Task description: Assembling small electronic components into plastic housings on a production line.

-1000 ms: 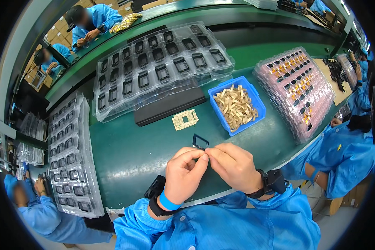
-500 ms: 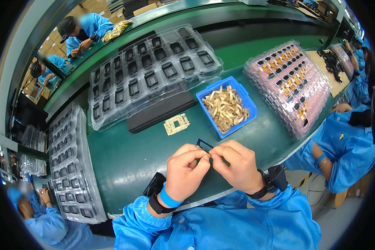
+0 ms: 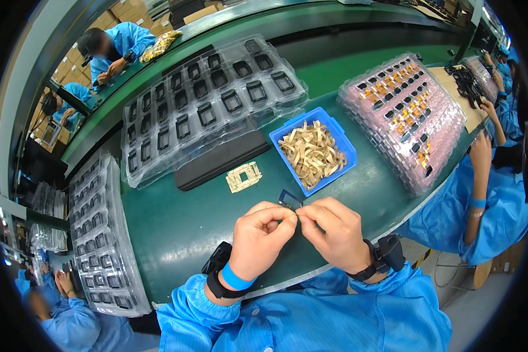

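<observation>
Above the green table's near edge, my left hand [image 3: 260,237] and my right hand [image 3: 335,233] meet fingertip to fingertip. Between them they pinch a small dark rectangular frame [image 3: 286,197], tilted, its upper part showing beyond the fingers. Its lower part is hidden by my fingertips, so I cannot see what they touch there. Just past my hands stands a blue bin [image 3: 349,154] heaped with tan strips [image 3: 312,154]. Left of the bin lies a flat cream-coloured piece [image 3: 244,177] with a square opening.
A clear tray [image 3: 138,174] of black frames stands at the back, a long black block [image 3: 223,159] before it. Another such tray [image 3: 123,264] is at left. Stacked pink trays [image 3: 413,170] hold small orange-and-black parts at right. Co-workers sit around; one blue sleeve [image 3: 452,205] is close.
My hands stay together, almost in place; the dark frame has turned slightly and more of it shows. The co-worker on the right has raised an arm toward the far table.
</observation>
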The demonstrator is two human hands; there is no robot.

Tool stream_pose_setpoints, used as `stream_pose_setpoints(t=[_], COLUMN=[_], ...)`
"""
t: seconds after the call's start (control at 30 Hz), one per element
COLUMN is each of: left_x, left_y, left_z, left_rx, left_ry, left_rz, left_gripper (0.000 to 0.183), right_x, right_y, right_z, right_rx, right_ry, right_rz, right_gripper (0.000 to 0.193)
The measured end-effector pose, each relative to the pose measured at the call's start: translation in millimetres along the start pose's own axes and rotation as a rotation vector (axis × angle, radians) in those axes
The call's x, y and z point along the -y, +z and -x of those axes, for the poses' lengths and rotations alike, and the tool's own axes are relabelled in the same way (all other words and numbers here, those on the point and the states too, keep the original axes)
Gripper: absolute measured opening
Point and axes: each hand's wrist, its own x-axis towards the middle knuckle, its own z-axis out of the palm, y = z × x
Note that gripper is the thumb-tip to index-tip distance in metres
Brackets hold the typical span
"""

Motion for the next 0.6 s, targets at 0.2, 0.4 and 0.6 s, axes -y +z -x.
stream_pose_setpoints(t=[0.2,0.4,0.6], left_x=[4.2,1.8,-1.0], left_y=[1.6,0.0,0.1], left_z=[-0.3,0.5,2.3], left_rx=[-0.055,-0.047,-0.033], left_ry=[0.021,0.02,-0.002], left_rz=[0.01,-0.005,-0.035], left_gripper=[0.008,0.009,0.006], right_x=[-2.9,-2.3,-1.8], right_y=[3.3,3.6,3.2], right_z=[2.5,3.6,4.0], right_rx=[-0.01,-0.006,0.016], right_ry=[-0.059,-0.053,-0.067], right_rz=[0.081,0.07,0.082], right_gripper=[0.015,0.016,0.016])
